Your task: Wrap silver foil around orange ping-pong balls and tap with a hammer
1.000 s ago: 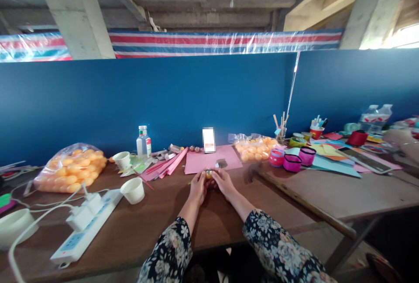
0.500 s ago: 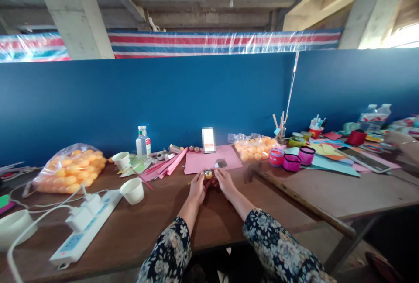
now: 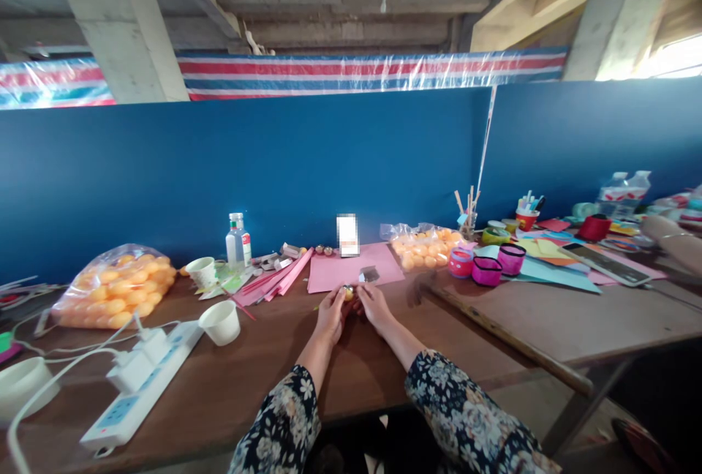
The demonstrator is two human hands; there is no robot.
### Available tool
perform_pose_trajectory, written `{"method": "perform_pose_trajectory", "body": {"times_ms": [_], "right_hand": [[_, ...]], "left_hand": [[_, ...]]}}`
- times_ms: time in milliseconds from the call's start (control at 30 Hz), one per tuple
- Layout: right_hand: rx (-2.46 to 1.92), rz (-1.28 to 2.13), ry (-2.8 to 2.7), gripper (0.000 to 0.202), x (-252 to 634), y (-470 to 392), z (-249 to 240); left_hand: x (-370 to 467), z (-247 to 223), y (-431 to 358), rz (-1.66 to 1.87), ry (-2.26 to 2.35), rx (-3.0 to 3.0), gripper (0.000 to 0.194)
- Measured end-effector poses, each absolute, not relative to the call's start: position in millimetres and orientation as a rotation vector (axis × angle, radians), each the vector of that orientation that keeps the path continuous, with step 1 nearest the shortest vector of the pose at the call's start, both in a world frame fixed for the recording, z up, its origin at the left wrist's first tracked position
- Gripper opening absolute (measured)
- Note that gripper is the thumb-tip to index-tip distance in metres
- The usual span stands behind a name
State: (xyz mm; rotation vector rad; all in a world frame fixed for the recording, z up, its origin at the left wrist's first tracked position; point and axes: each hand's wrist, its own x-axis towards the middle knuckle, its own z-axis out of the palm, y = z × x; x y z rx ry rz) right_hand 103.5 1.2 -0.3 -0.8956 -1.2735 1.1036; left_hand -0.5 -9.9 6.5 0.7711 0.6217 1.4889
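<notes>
A small shiny gold ball (image 3: pixel 348 292) sits between my hands at the near edge of a pink paper sheet (image 3: pixel 329 273). My left hand (image 3: pixel 332 313) has its fingers closed round the ball's left side. Just right of it, my right hand (image 3: pixel 374 306) is closed too, fingertips close to the ball; what it pinches is too small to make out. On the sheet lies a small dark grey piece (image 3: pixel 369 274). Two little round metallic balls (image 3: pixel 323 249) rest at the sheet's far left corner, beside a white upright card (image 3: pixel 348 236).
Left: a bag of orange balls (image 3: pixel 118 287), a power strip (image 3: pixel 142 386), white cups (image 3: pixel 220 322) and pink strips (image 3: pixel 279 276). Right: another ball bag (image 3: pixel 425 249), pink-and-black rings (image 3: pixel 486 271), a wooden stick (image 3: pixel 510 335), a phone (image 3: pixel 606 264) and another person's hand (image 3: pixel 666 234).
The view has shifted slightly. The gold ball has turned or slid slightly within my fingers; both hands stay in nearly the same place.
</notes>
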Motion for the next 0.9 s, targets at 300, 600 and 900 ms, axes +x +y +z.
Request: {"method": "perform_pose_trajectory", "body": {"times_ms": [300,600,900], "right_hand": [[-1.0,1.021,-1.168,0.029,112.5,17.2,3.0],[-1.754,0.226,-1.726,0.027,153.2,44.7,32.6],[-1.966,-0.054,-2.043,0.025,134.9,60.0,32.0]], "left_hand": [[-1.6,2.8,-2.3,1.564,0.68,0.603,0.012],[-2.0,1.4,-0.5,1.565,0.676,0.558,0.012],[-1.8,-0.8,0.4,1.541,0.662,0.567,0.014]]}}
